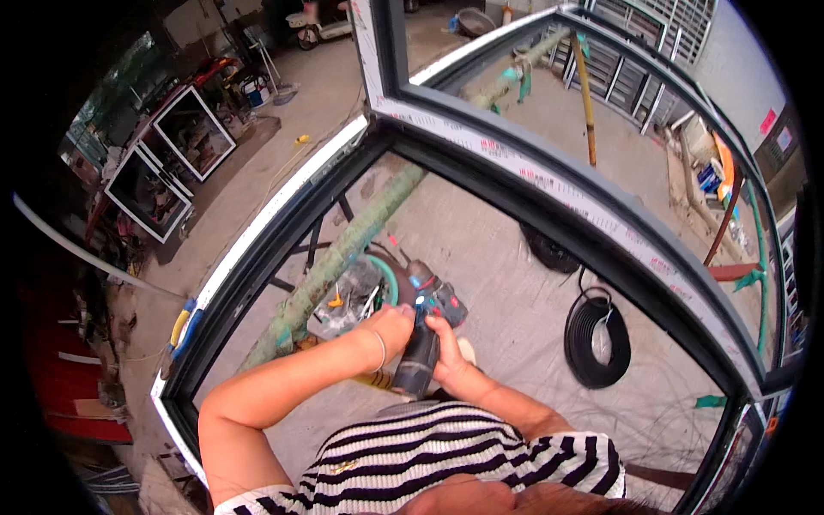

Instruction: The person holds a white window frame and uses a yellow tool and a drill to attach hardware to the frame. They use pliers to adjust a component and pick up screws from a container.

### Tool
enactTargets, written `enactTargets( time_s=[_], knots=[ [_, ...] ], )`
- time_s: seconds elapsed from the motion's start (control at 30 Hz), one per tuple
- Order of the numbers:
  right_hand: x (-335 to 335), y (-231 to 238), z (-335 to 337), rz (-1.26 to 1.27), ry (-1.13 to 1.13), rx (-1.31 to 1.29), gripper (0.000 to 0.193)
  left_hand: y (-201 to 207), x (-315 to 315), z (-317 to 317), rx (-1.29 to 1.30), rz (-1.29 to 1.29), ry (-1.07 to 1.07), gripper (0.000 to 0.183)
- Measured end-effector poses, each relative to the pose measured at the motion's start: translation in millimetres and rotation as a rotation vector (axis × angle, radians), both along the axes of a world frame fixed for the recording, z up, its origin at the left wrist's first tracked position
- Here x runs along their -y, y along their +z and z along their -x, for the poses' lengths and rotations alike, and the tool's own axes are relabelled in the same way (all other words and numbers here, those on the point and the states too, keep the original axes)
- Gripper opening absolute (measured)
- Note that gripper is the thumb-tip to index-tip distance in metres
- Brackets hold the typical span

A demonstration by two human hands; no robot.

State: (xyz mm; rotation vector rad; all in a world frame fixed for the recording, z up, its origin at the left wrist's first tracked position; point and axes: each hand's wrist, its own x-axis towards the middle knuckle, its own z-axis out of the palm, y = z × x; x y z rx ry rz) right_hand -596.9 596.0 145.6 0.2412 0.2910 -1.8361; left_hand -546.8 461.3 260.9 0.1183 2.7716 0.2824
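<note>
In front of my chest I hold a dark cordless drill (pixel 418 365), its front end pointing away from me. My right hand (pixel 448 350) is closed around its side, thumb along the body. At the drill's front end my left hand (pixel 390 331) is closed in a pinch; what lies between its fingers is hidden. Just beyond the hands lies a second power tool (pixel 436 294) with red and blue parts. Left of it is a round container with a green rim (pixel 390 279), with clear plastic and small parts about it.
A large dark window frame (pixel 257 266) with white edges surrounds my work area, resting on a greenish pole (pixel 343 245). A taller frame section (pixel 532 163) stands beyond. On the floor to the right lies a black coil (pixel 598 342). Smaller frames (pixel 196 133) lean far left.
</note>
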Motion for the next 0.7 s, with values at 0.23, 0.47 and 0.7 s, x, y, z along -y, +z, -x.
enactTargets(
  time_s=[0.23, 0.47, 0.7],
  knots=[
    [1.3, 0.6, 1.2, -0.007, 0.037, 0.070, 0.051, 26.6, -21.4, 5.0, 0.074, 0.078, 0.044, 0.027],
    [16.8, -2.6, 11.9, 0.101, -0.067, 0.086, 0.034, 45.2, -11.9, 1.8, -0.122, -0.337, 0.271, 0.045],
    [22.4, 12.3, 4.8, -0.274, -0.157, -0.385, 0.035, -6.4, -40.3, -10.7, -0.193, -0.157, 0.434, 0.096]
  ],
)
